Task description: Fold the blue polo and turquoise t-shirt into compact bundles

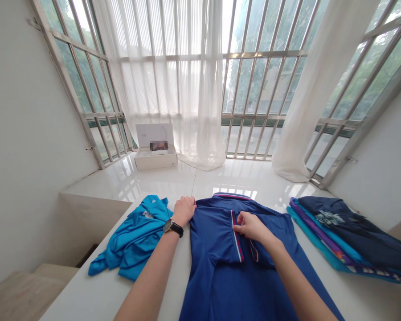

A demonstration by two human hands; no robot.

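Note:
A dark blue polo shirt (250, 285) lies spread on the white surface, its striped collar (234, 195) at the far end. Both sleeves are folded inward over the body, their cuffs banded in white and red. My left hand (184, 210), with a watch on the wrist, is closed on the shirt's left shoulder edge. With thumb and fingers pinched, my right hand (252, 226) grips the striped cuff (236, 238) of the left-hand sleeve. The other cuff (254, 250) lies just beneath that hand, partly hidden by it.
A crumpled bright blue shirt (137, 240) lies to the left. Several folded garments (350, 236) are stacked at the right. An open white box (156, 160) stands at the back, near sheer curtains (200, 98) and barred windows. The surface drops off at its left edge.

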